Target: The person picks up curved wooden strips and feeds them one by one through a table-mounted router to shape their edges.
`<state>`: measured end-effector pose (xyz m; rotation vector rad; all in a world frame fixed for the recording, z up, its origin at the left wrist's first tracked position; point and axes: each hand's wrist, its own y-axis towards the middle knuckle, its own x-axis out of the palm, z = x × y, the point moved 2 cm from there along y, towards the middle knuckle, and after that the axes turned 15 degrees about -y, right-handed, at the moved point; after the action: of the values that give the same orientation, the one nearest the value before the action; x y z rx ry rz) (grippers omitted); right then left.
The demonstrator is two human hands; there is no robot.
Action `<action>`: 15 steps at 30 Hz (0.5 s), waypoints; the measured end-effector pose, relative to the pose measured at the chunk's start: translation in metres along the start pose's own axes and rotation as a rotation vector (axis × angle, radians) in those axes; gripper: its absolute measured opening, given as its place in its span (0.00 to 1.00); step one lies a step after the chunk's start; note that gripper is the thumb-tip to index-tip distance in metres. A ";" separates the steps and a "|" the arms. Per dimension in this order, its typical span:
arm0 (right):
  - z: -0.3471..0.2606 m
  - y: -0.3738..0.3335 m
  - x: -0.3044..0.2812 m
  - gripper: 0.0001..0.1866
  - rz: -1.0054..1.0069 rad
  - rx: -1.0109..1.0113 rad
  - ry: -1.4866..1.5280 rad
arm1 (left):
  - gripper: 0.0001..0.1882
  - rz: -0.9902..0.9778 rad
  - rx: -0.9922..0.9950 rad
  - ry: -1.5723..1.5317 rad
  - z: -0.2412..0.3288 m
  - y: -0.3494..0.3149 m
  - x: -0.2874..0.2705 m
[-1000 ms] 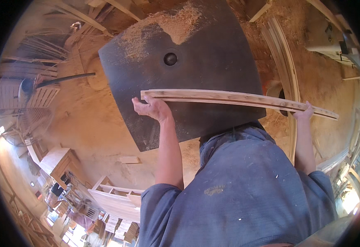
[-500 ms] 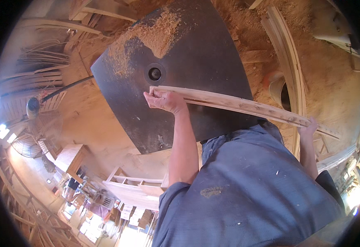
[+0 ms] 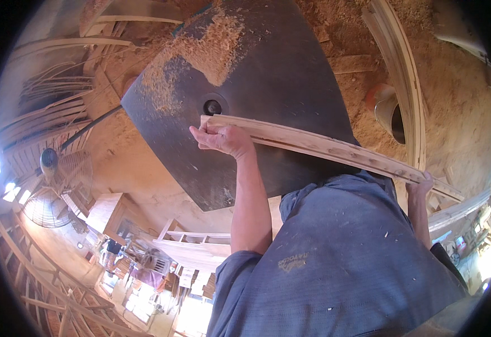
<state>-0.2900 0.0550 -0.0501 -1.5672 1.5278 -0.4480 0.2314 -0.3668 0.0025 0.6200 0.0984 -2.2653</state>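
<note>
A long pale wooden strip slants across the front of my body, its left end over a dark flat machine table. My left hand is closed round the strip near that left end, with the index finger pointing out along it. Close to the far right end, my right hand grips the strip, its fingers partly hidden behind the wood. The strip's left end lies just below a round cutter spindle set in the tabletop; I cannot tell whether they touch.
Wood shavings heap on the table's far left part. Long curved wooden pieces stand to the right, beside a round duct-like opening. A caged fan stands at the left. Stacked timber and a slatted wooden frame lie further off.
The strip's left end has come slightly nearer the spindle, with both hands still holding it. The whole view has shifted a little.
</note>
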 end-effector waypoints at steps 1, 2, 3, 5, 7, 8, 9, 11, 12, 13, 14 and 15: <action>0.001 -0.003 0.003 0.14 0.001 0.009 -0.003 | 0.29 -0.004 0.002 -0.017 -0.001 0.002 0.001; 0.001 -0.006 0.005 0.14 0.015 0.006 0.004 | 0.29 -0.007 0.003 -0.034 0.000 0.004 0.002; 0.002 -0.009 0.008 0.15 0.028 0.004 0.011 | 0.29 -0.011 0.005 -0.052 0.000 0.006 0.003; 0.004 -0.011 0.009 0.16 0.027 -0.010 0.006 | 0.28 -0.028 0.002 -0.035 0.005 0.009 0.005; 0.006 -0.008 0.004 0.17 -0.004 -0.032 -0.015 | 0.28 -0.047 0.023 -0.009 0.004 0.012 0.003; 0.006 -0.009 0.003 0.17 -0.007 -0.054 -0.020 | 0.28 -0.057 0.045 0.008 0.000 0.013 0.001; 0.005 -0.008 0.004 0.16 -0.010 -0.075 -0.025 | 0.28 -0.068 0.067 0.025 -0.003 0.014 0.000; 0.001 -0.010 0.009 0.15 -0.013 -0.075 -0.017 | 0.28 -0.072 0.034 -0.047 -0.008 0.018 0.001; -0.001 -0.010 0.012 0.15 -0.015 -0.054 -0.004 | 0.28 -0.073 0.017 -0.084 -0.010 0.020 0.001; -0.004 -0.012 0.015 0.15 -0.013 -0.034 0.014 | 0.28 -0.079 0.015 -0.064 -0.010 0.021 0.002; -0.007 -0.017 0.024 0.15 0.026 -0.022 0.006 | 0.29 -0.079 0.016 -0.045 -0.007 0.023 0.002; -0.009 -0.022 0.032 0.14 0.065 -0.010 -0.003 | 0.29 -0.079 0.016 -0.025 -0.005 0.026 0.003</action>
<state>-0.2774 0.0190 -0.0378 -1.5202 1.5761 -0.4019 0.2502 -0.3852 -0.0004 0.6053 0.0939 -2.3512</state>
